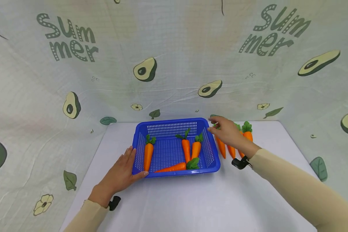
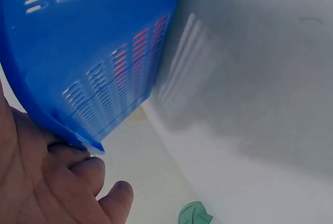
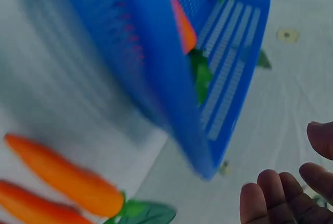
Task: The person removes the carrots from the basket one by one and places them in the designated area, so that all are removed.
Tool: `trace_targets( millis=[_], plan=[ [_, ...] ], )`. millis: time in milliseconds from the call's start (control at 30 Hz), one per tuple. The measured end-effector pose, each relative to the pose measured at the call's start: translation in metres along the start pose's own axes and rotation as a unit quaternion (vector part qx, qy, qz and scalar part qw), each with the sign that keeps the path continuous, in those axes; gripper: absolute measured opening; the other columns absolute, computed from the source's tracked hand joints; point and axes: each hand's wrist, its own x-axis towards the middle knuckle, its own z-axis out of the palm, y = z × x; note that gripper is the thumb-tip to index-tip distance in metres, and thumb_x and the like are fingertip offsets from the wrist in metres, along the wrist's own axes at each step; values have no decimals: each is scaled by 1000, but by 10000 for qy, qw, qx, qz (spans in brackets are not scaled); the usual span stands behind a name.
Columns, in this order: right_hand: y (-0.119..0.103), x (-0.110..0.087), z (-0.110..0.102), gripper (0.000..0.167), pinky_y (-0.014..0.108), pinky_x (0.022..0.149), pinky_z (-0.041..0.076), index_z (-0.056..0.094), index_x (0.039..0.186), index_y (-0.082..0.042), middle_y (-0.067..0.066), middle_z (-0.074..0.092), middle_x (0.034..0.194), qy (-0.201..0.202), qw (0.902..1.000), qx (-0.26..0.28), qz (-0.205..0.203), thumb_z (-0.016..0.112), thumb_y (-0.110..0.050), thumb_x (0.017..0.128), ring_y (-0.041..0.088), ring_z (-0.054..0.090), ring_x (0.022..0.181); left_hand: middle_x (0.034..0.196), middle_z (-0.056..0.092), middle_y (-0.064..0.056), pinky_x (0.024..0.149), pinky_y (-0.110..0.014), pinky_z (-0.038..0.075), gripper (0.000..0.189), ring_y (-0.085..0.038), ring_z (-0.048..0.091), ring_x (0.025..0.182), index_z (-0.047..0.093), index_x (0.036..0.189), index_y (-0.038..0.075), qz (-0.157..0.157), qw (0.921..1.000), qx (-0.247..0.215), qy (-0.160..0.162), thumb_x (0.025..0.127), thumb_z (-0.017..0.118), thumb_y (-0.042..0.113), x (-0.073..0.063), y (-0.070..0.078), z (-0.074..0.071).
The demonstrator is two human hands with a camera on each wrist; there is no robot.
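1. The left hand (image 1: 120, 172) has its fingers nearly straight and close together, laid against the basket at 9 o'clock from its centre; the thumb points away from them and touches the rim at the near corner, about 8 o'clock.
2. The right hand (image 1: 227, 130) holds nothing: its fingers are loosely bent, the thumb apart from them, at 2 o'clock just beside the basket's far corner.
3. The blue basket (image 1: 174, 121) sits between the hands, upright, with slotted walls and its long side towards the person.
4. Four orange carrots with green tops lie inside: a left carrot (image 1: 149, 156) at 9 o'clock, its top pointing to 12; a near carrot (image 1: 175, 167) at 6 o'clock, its top pointing to 3; and two side by side towards 3 o'clock, an inner carrot (image 1: 186, 149) and an outer carrot (image 1: 196, 149).
5. Outside, at 3 o'clock, loose carrots (image 1: 221, 148) lie in a row, partly hidden by the right hand and wrist.
6. All this rests on a white worktop (image 1: 174, 206), with a pale cloth (image 1: 177, 42) printed with avocados hanging at 12 o'clock.
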Motion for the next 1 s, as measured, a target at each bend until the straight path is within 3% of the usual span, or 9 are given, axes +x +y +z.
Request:
trace_targets(
  millis=[267,633,733,1000],
  plan=[
    [-53,29,38,54,49,94,61,56,150,-6,19,68,137,-744,9952,285,-573,69,-28,103,32,70,116,174,17,-27,127,-63,22,124,-47,23,159,15,167,-4,0,10000,83,-35,89,57,83,0,-4,-4],
    [-93,56,91,56,50,102,57,55,152,-12,20,65,141,-1681,9816,779,-462,71,-29,102,35,65,126,175,14,-26,129,-62,20,126,-46,21,160,12,167,-4,-118,9995,-12,-303,88,56,84,1,-1,-7],
    [-99,61,107,57,48,103,57,54,153,-12,20,64,143,-1974,9745,989,-395,72,-29,101,34,64,127,175,12,-25,129,-61,20,126,-45,21,161,11,167,-3,-140,9994,-13,-330,88,56,84,1,-2,-5],
    [-104,74,143,64,41,93,63,50,155,-7,23,61,142,-2744,9438,1842,-46,76,-21,98,30,67,119,176,10,-24,130,-60,20,127,-44,22,161,9,168,-2,-115,9993,-56,-347,88,54,86,3,-5,-2]
  ],
)
